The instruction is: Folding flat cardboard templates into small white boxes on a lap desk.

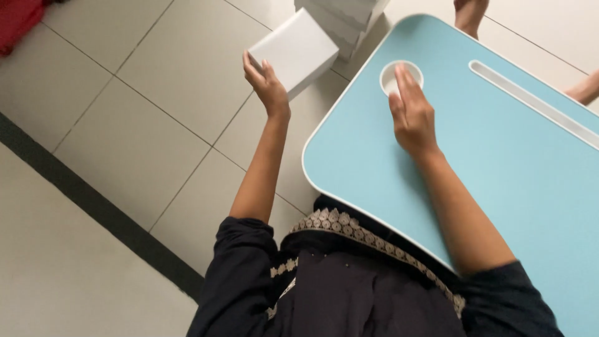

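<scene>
My left hand grips a plain white box by its near edge and holds it above the tiled floor, left of the table. My right hand lies flat on the light blue lap table, fingers together and stretched over the round cup hole near the table's corner. It holds nothing.
A stack of several white boxes stands on the floor beyond the held box. The table has a long narrow slot along its far side. Another person's bare feet show past the table. A red object lies far left.
</scene>
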